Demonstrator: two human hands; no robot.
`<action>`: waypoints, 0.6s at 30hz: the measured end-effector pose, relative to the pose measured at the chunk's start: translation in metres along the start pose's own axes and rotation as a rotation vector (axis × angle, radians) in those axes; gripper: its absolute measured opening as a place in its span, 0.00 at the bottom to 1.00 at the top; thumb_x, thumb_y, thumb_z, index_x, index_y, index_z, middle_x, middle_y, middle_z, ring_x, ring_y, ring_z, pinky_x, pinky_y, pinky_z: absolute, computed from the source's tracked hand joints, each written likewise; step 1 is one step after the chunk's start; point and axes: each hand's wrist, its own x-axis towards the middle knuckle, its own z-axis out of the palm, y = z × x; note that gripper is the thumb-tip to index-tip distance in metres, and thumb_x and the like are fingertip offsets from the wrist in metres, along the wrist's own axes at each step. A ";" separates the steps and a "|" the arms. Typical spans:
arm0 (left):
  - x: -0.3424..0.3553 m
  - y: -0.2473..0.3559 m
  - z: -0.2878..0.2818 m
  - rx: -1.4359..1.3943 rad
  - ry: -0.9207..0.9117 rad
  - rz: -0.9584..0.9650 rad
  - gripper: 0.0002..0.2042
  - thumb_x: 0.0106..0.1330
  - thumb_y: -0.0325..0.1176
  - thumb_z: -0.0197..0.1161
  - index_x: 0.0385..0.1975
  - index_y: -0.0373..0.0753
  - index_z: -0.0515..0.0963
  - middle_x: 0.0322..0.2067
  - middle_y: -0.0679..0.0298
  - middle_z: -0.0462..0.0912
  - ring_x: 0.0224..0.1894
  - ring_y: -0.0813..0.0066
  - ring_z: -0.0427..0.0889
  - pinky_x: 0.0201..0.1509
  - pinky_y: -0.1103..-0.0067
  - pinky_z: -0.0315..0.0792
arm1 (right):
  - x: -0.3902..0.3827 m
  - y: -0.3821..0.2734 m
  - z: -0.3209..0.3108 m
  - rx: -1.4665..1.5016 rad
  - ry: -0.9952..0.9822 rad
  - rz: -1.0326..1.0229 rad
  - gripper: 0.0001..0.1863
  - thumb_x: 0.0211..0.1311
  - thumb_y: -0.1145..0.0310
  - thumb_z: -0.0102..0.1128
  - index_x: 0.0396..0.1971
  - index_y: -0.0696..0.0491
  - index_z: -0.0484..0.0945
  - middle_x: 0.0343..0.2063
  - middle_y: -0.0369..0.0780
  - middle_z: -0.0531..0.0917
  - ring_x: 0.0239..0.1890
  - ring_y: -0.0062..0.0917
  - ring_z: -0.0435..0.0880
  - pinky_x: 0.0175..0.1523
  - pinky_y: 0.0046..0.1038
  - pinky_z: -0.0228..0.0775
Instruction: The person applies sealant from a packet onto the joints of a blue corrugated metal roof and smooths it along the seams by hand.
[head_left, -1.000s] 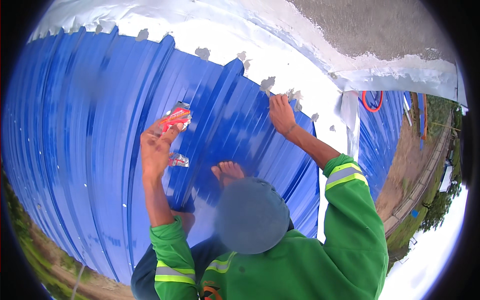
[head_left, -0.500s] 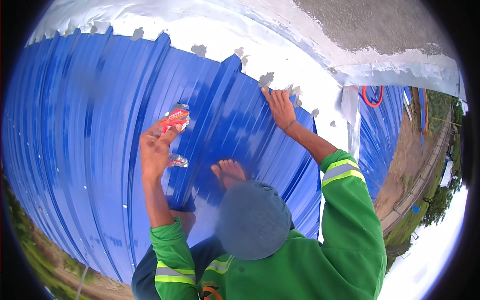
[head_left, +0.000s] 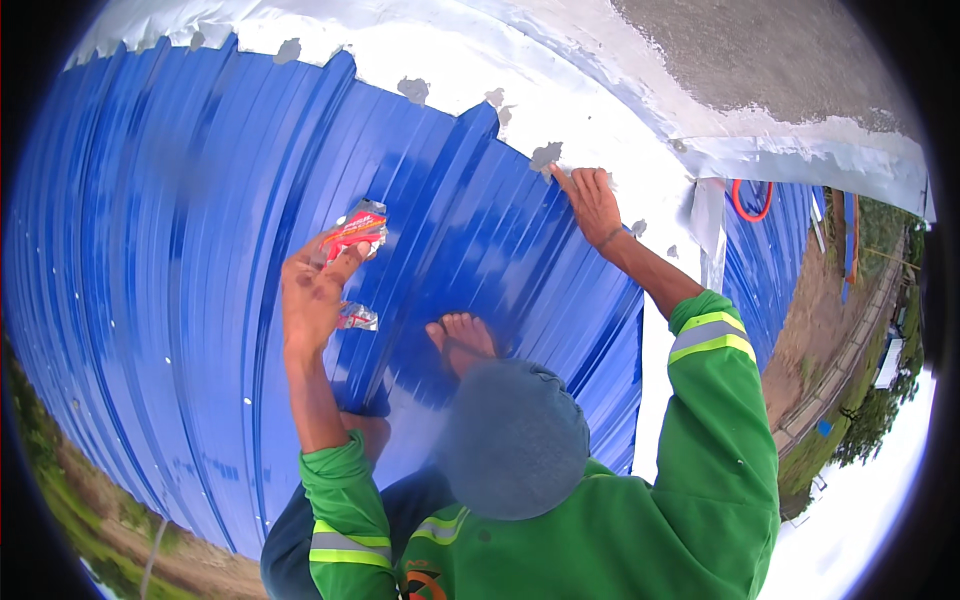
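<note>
The left hand is closed around a red and silver packet, held above the blue corrugated roof sheet. The right hand lies open and flat on the white sealed strip, seemingly smoothing it; next calls for even pressure along the seam

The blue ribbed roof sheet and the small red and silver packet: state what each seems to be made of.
The blue ribbed roof sheet looks like painted corrugated metal: stiff parallel ridges and a glossy coat that mirrors the sky. The small red and silver packet, pinched in the left hand, looks like foil or foil-lined plastic, crinkled and shiny; which one is unclear.
</note>
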 end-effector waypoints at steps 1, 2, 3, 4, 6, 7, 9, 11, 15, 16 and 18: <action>0.000 0.000 -0.001 0.007 -0.004 0.005 0.13 0.65 0.30 0.67 0.46 0.32 0.84 0.35 0.64 0.88 0.36 0.82 0.80 0.43 0.82 0.71 | 0.000 0.001 0.002 0.105 -0.048 0.066 0.43 0.65 0.65 0.53 0.77 0.50 0.44 0.48 0.39 0.71 0.55 0.31 0.67 0.63 0.37 0.52; 0.001 0.000 -0.001 0.024 0.004 0.005 0.13 0.65 0.30 0.67 0.46 0.32 0.84 0.35 0.64 0.88 0.35 0.82 0.80 0.43 0.82 0.71 | 0.000 0.001 0.004 0.217 -0.052 0.133 0.44 0.65 0.65 0.54 0.77 0.50 0.44 0.48 0.39 0.71 0.54 0.32 0.67 0.63 0.37 0.52; 0.001 0.000 -0.001 0.014 -0.016 0.010 0.13 0.65 0.30 0.67 0.46 0.32 0.84 0.35 0.64 0.88 0.35 0.82 0.80 0.43 0.82 0.71 | -0.003 0.001 0.006 0.210 -0.105 0.136 0.44 0.65 0.65 0.54 0.77 0.50 0.44 0.48 0.39 0.71 0.54 0.32 0.67 0.63 0.37 0.52; 0.001 0.000 0.000 0.043 0.001 -0.043 0.13 0.65 0.31 0.67 0.46 0.32 0.84 0.34 0.64 0.87 0.35 0.82 0.80 0.43 0.82 0.70 | -0.006 0.001 0.009 0.205 -0.065 0.148 0.44 0.64 0.65 0.54 0.77 0.51 0.44 0.47 0.39 0.71 0.53 0.32 0.67 0.62 0.37 0.52; 0.004 -0.001 0.003 0.069 0.022 -0.091 0.13 0.65 0.31 0.67 0.46 0.33 0.84 0.34 0.64 0.87 0.35 0.83 0.80 0.43 0.82 0.70 | -0.007 0.001 0.013 0.194 -0.021 0.162 0.44 0.64 0.65 0.54 0.77 0.51 0.44 0.47 0.39 0.71 0.52 0.32 0.68 0.62 0.37 0.53; 0.006 -0.001 0.006 0.019 0.018 -0.052 0.13 0.65 0.31 0.68 0.46 0.33 0.84 0.34 0.64 0.87 0.34 0.83 0.79 0.42 0.83 0.70 | -0.009 -0.003 0.014 0.194 0.014 0.142 0.44 0.64 0.65 0.55 0.77 0.51 0.45 0.46 0.39 0.71 0.52 0.32 0.68 0.61 0.37 0.53; 0.008 0.000 0.008 -0.024 0.014 -0.015 0.13 0.65 0.32 0.68 0.46 0.33 0.84 0.33 0.64 0.87 0.34 0.83 0.79 0.41 0.83 0.70 | -0.010 -0.010 0.013 0.200 0.048 0.124 0.43 0.65 0.65 0.55 0.77 0.51 0.46 0.46 0.39 0.71 0.52 0.32 0.68 0.61 0.38 0.54; 0.009 0.001 0.009 0.060 -0.001 -0.047 0.13 0.65 0.33 0.68 0.46 0.33 0.85 0.32 0.65 0.87 0.31 0.84 0.78 0.37 0.84 0.69 | -0.009 -0.013 0.009 0.245 0.054 0.104 0.43 0.64 0.66 0.56 0.77 0.51 0.48 0.45 0.40 0.72 0.52 0.33 0.68 0.61 0.39 0.55; 0.010 0.002 0.015 0.064 0.001 -0.037 0.13 0.65 0.34 0.69 0.45 0.33 0.85 0.31 0.67 0.86 0.28 0.86 0.75 0.33 0.84 0.67 | -0.006 0.001 -0.025 0.505 0.116 0.245 0.43 0.61 0.72 0.57 0.76 0.51 0.51 0.45 0.41 0.72 0.51 0.34 0.69 0.60 0.39 0.57; 0.011 0.001 0.018 0.041 0.025 -0.012 0.13 0.65 0.35 0.69 0.45 0.34 0.85 0.29 0.69 0.85 0.24 0.89 0.68 0.28 0.84 0.61 | -0.011 0.004 -0.042 0.698 0.143 0.297 0.41 0.60 0.75 0.56 0.74 0.50 0.56 0.44 0.41 0.72 0.50 0.34 0.69 0.60 0.39 0.57; 0.012 0.000 0.024 0.013 0.075 0.033 0.13 0.65 0.36 0.70 0.44 0.36 0.86 0.26 0.72 0.84 0.18 0.92 0.59 0.22 0.85 0.51 | -0.022 0.009 -0.085 0.912 0.178 0.339 0.39 0.58 0.78 0.56 0.73 0.49 0.61 0.44 0.41 0.72 0.49 0.34 0.69 0.61 0.38 0.57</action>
